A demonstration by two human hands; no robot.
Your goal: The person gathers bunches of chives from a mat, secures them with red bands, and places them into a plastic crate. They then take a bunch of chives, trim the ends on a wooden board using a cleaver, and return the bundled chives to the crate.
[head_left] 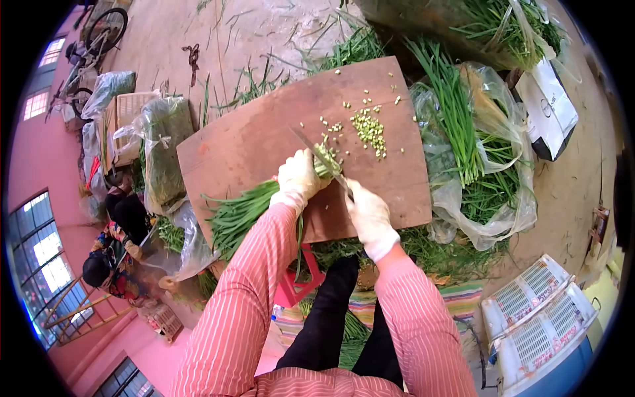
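On a reddish-brown wooden board (264, 139), my left hand (299, 176), in a pale glove, is closed around a bunch of green stalks (246, 210). Their leafy ends trail off to the left, and the pale cut ends stick out past my fingers. My right hand (368, 213), also gloved, grips a knife (320, 153) whose blade lies against those pale ends. Small cut pieces (368, 132) are scattered on the board's upper right, with a few near the blade.
Right of the board, clear plastic bags (522, 205) hold long green stalks (453, 112). White plastic crates (539, 311) stand at the lower right. A person (116, 264) sits among bagged greens at the left. A pink stool (299, 284) is below the board.
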